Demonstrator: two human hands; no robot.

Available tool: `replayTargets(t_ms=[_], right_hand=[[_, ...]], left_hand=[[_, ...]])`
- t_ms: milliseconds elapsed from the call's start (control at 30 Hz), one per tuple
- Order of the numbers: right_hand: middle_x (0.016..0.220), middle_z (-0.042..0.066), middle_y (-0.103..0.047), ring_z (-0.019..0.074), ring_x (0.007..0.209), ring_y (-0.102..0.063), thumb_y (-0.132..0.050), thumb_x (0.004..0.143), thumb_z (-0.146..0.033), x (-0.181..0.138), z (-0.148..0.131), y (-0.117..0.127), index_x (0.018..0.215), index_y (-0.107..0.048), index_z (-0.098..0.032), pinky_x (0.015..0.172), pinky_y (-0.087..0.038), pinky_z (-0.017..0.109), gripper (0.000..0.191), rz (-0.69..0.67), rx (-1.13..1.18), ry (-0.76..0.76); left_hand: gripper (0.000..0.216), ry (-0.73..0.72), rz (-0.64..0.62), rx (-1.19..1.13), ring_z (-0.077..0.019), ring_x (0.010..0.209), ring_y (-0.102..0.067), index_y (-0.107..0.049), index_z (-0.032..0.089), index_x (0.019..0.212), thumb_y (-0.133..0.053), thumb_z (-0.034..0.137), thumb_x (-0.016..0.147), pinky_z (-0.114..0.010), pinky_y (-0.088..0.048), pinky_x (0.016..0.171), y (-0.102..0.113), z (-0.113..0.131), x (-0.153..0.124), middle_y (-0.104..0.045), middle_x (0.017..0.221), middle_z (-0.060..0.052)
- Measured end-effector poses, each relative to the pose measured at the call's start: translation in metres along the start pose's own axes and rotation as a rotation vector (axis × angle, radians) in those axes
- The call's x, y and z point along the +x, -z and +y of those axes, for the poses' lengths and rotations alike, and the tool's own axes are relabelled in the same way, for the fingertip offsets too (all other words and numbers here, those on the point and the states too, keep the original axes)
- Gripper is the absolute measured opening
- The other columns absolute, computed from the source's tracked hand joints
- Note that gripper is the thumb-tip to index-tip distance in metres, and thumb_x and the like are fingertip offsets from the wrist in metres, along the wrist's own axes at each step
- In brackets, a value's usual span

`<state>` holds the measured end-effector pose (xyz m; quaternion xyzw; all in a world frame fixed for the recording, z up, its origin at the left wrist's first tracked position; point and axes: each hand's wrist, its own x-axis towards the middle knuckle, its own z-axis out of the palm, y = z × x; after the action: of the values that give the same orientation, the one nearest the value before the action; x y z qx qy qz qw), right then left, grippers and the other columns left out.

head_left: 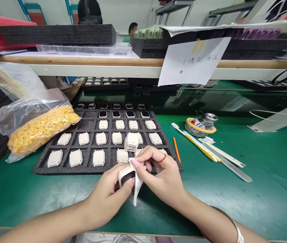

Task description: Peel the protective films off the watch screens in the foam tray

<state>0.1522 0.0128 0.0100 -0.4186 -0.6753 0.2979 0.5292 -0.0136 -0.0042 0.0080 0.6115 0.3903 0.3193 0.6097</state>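
My left hand is closed around a cream watch case with a dark face, held above the front edge of the foam tray. My right hand pinches a folded white cloth against the side of that case. Just beyond the hands lies the black foam tray, its compartments holding several similar cream watch cases. A small stack of cases rises above one compartment. Dark-faced watch cases sit in the tray's far rows.
Left of the tray rests a clear bag of yellow rings. On the right are an orange stick, a toothbrush, a metal blade, white tweezers and a metal-topped container. A shelf with a hanging paper spans the back.
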Motion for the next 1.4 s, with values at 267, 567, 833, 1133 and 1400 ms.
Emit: replayTargets(t_ms=[267,567,833,1133,1400], right_hand=[[0.063,-0.003,-0.054,0.011,0.055,-0.05,-0.061,0.088,-0.009,-0.006,-0.001,-0.004,0.077,-0.053,-0.02,0.051,-0.043,0.024,0.017,-0.068,-0.22,0.335],[0.072,0.001,-0.069,0.0149,0.063,-0.063,-0.065,0.089,-0.017,0.013,0.011,0.05,0.081,-0.063,-0.021,0.058,-0.05,0.027,0.009,0.05,-0.489,0.236],[0.077,0.01,-0.065,0.0269,0.074,-0.063,-0.054,0.094,-0.046,0.026,0.049,0.122,0.081,-0.072,-0.022,0.061,-0.047,0.038,0.032,0.241,-0.993,0.157],[0.099,0.008,-0.065,0.02,0.093,-0.064,-0.074,0.087,-0.027,-0.006,-0.01,0.031,0.109,-0.068,-0.019,0.079,-0.056,0.033,0.025,-0.403,-0.276,0.456],[0.094,0.001,-0.073,0.0149,0.089,-0.07,-0.066,0.087,-0.005,-0.013,-0.001,0.027,0.095,-0.069,-0.025,0.081,-0.06,0.029,0.021,0.015,0.074,0.211]], left_hand=[[0.027,-0.028,0.011,-0.04,-0.0175,0.084,-0.055,-0.066,0.017,0.105,-0.053,0.039,0.096,-0.027,-0.045,0.076,-0.001,-0.004,0.003,-0.063,0.09,-0.004],[0.046,0.133,-0.093,-0.236,-0.0059,0.055,-0.041,-0.062,0.014,0.117,-0.061,0.05,0.089,-0.021,-0.033,0.051,0.005,0.006,0.002,-0.06,0.089,-0.003],[0.046,0.204,-0.119,-0.374,-0.0031,0.051,-0.04,-0.066,0.018,0.118,-0.068,0.051,0.086,-0.019,-0.025,0.044,0.008,0.003,0.001,-0.061,0.088,-0.003],[0.051,0.292,-0.089,-0.692,-0.0063,0.05,-0.042,-0.071,0.014,0.084,-0.057,0.063,0.088,-0.02,-0.022,0.046,0.007,0.005,0.006,-0.05,0.061,0.001],[0.045,0.255,-0.099,-0.639,-0.0047,0.049,-0.044,-0.068,0.017,0.098,-0.055,0.059,0.091,-0.02,-0.022,0.046,0.004,0.006,0.005,-0.064,0.088,-0.006]])
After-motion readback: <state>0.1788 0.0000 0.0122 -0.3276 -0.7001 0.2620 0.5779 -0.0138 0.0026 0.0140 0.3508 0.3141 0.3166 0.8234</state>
